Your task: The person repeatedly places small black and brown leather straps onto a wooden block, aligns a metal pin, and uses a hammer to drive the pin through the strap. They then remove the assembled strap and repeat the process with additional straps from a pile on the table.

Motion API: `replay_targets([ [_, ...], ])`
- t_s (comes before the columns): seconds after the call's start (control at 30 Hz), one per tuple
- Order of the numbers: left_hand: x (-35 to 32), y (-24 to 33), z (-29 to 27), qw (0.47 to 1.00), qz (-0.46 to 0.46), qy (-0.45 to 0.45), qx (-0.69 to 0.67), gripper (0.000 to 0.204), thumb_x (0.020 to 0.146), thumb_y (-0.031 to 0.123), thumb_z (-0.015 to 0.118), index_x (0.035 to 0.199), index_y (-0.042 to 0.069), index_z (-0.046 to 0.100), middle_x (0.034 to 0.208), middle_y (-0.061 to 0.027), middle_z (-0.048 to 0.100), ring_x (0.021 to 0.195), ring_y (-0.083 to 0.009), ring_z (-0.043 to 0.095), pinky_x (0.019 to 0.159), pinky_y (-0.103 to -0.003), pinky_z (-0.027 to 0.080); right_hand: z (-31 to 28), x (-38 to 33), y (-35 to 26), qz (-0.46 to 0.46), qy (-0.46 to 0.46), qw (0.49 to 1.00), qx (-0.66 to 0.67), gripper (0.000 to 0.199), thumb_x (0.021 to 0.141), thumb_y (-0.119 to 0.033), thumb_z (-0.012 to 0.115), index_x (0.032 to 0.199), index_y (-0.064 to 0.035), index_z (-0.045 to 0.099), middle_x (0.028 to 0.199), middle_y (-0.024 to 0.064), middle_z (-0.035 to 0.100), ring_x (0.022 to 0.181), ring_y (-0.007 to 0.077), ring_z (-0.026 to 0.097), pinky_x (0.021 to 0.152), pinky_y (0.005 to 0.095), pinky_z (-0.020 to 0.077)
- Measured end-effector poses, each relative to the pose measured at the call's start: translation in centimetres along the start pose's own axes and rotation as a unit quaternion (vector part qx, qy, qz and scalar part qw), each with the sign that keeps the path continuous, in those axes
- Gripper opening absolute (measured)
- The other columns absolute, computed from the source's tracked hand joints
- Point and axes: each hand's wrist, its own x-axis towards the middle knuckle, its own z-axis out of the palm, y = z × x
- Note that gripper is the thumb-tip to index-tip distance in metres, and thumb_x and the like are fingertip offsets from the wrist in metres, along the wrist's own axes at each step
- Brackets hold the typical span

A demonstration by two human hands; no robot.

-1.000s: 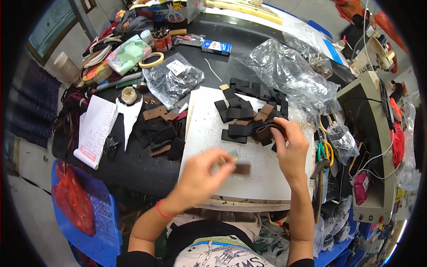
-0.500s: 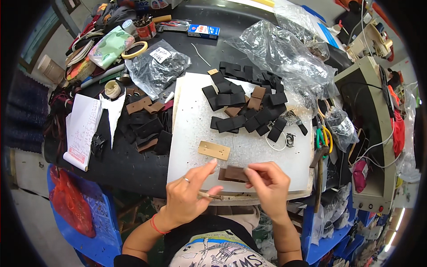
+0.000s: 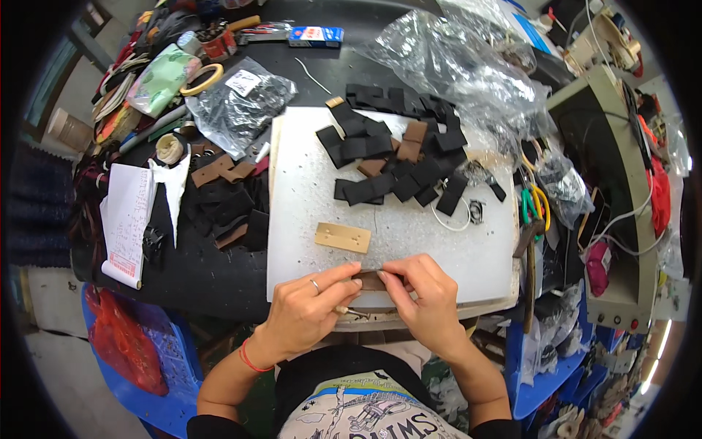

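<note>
A dark brown folded strip, like leather or webbing, is held level above the near edge of the white board. My left hand pinches its left end. A thin tool with a pale handle and a metal tip is also tucked in that hand, mostly hidden by the palm. At the strip's right end, the thumb and fingers of my right hand are closed on it. Just beyond the hands lies a tan rectangular plate with small holes, flat on the board.
Black folded strips, a few brown ones among them, cover the board's far part. More strips lie to its left, by a notepad. Clear plastic bags fill the far right. Scissors with green and yellow handles and a hammer sit at right.
My left hand has moved right and taken hold of the strip's left end, which only my right hand held before. My right hand has shifted slightly left, and the view has tilted a little.
</note>
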Motion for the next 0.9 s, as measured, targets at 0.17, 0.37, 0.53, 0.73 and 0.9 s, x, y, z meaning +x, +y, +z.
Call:
replay_targets([
  [0.17,-0.4,-0.1,0.2,0.999,0.02,0.0,0.046,0.014,0.078,0.011,0.074,0.091,0.006,0.07,0.107,-0.0056,0.07,0.068,-0.0206,0.067,0.059,-0.031,0.053,-2.0,-0.9,-0.1,-0.039,0.01,0.993,-0.113,0.025,0.077,-0.002,0.076,0.101,-0.0047,0.069,0.099,0.0093,0.063,0.078,0.0198,0.061,0.063,0.0297,0.0482],
  [0.37,0.5,0.0,-0.4,0.996,0.049,-0.014,0.077,0.014,0.076,0.014,0.076,0.087,0.008,0.07,0.1,-0.0034,0.069,0.066,-0.0188,0.066,0.057,-0.029,0.051,-2.1,-3.0,2.4,-0.181,-0.031,0.961,-0.208,0.038,0.07,-0.006,0.079,0.108,-0.0107,0.071,0.115,0.0089,0.062,0.095,0.0275,0.054,0.084,0.0383,0.044],
  [0.53,0.5,-0.6,-0.3,0.998,0.05,-0.01,0.044,0.013,0.076,0.013,0.076,0.087,0.008,0.069,0.098,-0.0034,0.07,0.066,-0.019,0.066,0.058,-0.03,0.052,-2.5,-2.5,2.3,-0.17,-0.045,0.965,-0.196,0.031,0.076,-0.01,0.075,0.107,-0.0096,0.071,0.116,0.0085,0.061,0.099,0.0257,0.055,0.079,0.0363,0.0439],
  [0.73,0.0,-0.7,-0.4,0.999,0.038,-0.006,0.039,0.013,0.077,0.011,0.075,0.087,0.008,0.068,0.098,-0.0037,0.07,0.065,-0.0199,0.066,0.058,-0.03,0.052,-5.2,-0.6,-5.1,-0.087,-0.256,0.876,0.399,0.038,0.072,-0.014,0.08,0.106,0.0014,0.07,0.11,0.0196,0.064,0.099,0.0331,0.064,0.089,0.0403,0.0507],
  [0.9,0.6,-0.4,-0.1,0.999,0.045,-0.004,0.023,0.012,0.078,0.011,0.074,0.087,0.007,0.068,0.098,-0.004,0.069,0.066,-0.0206,0.066,0.058,-0.029,0.052,-1.3,-4.7,-8.4,-0.05,-0.361,0.365,0.857,0.102,0.066,-0.027,0.09,0.139,0.0126,0.031,0.135,0.0265,0.044,0.122,0.0319,0.049,0.101,0.0412,0.041],
])
